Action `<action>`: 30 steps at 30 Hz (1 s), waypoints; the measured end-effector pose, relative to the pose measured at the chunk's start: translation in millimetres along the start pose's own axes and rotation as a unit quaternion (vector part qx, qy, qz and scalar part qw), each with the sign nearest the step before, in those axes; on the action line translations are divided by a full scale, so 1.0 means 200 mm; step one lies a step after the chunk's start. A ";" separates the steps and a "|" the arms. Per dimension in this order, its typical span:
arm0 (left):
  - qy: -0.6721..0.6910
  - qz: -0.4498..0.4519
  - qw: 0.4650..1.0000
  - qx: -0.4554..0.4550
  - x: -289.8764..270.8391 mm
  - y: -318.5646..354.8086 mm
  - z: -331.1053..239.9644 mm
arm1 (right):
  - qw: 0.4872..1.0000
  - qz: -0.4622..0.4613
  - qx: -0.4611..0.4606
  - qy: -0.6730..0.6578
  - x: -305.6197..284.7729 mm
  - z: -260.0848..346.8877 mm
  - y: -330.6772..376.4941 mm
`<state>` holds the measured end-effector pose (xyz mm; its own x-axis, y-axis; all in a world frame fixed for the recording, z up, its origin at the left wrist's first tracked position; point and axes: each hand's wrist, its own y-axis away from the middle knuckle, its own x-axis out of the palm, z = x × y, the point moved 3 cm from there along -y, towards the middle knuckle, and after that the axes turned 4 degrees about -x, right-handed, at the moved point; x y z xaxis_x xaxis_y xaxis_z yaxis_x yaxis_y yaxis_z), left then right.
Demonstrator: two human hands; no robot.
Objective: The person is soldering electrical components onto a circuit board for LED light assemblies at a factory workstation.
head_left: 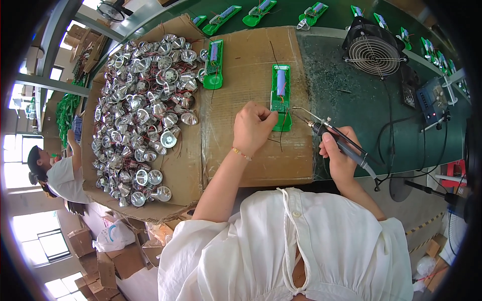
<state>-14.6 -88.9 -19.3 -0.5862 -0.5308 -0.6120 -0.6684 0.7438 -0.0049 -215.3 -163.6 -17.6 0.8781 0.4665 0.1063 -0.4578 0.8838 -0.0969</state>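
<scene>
Gripping a soldering iron (351, 152), right hand (340, 156) faces left hand (255, 128) pinching at the green casing (280, 121).

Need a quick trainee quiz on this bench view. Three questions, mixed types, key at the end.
1. What does the right hand hold?
A) a screwdriver
B) a soldering iron
C) a pair of tweezers

2. True or false: the fan with the round wire grille stands to the right of the silver reflector cups.

3. Fill in: the cylinder in the green housing by the left hand is ____ in colour.

Key: 1. B; 2. true; 3. light purple
</scene>
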 end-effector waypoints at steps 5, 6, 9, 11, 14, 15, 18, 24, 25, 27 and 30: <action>-0.016 -0.002 0.999 0.029 -0.06 0.04 -0.04 | 1.000 -0.011 -0.014 -0.016 -0.03 0.02 0.01; 0.040 -0.027 0.996 0.069 -0.09 0.07 -0.06 | 1.000 -0.016 -0.013 -0.014 -0.05 0.02 0.01; 0.059 0.016 0.992 0.113 -0.20 0.15 -0.08 | 0.999 -0.027 -0.014 -0.009 -0.07 0.02 0.01; 0.046 0.074 0.985 0.147 -0.18 0.20 -0.05 | 1.000 -0.004 -0.019 -0.006 -0.05 0.02 0.00; -0.066 0.041 0.973 0.216 -0.10 0.19 0.00 | 1.000 0.010 -0.009 -0.017 -0.03 0.02 0.00; -0.083 0.016 0.971 0.224 -0.08 0.18 0.01 | 1.000 0.009 -0.007 -0.015 -0.03 0.01 0.00; 0.018 0.034 0.993 0.110 -0.10 0.11 0.04 | 1.000 0.014 -0.015 -0.006 -0.03 0.02 -0.01; 0.150 0.025 0.988 0.041 -0.17 0.15 0.06 | 1.000 0.020 -0.005 -0.023 -0.03 0.01 -0.04; 0.199 0.053 0.978 0.026 -0.17 0.16 0.10 | 0.999 0.022 0.003 -0.029 -0.02 0.01 -0.04; 0.156 0.051 0.983 0.087 -0.15 0.12 0.12 | 0.999 0.025 0.014 -0.033 -0.01 0.01 -0.05; 0.117 0.048 0.988 0.086 -0.12 0.08 0.05 | 0.999 0.028 0.028 -0.033 0.00 0.01 -0.05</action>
<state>-7.8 -60.3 -13.0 -0.7463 -0.5195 -0.4161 -0.5294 0.8422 -0.1021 -210.5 -173.3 -15.4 0.8405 0.5155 0.1668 -0.5152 0.8557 -0.0484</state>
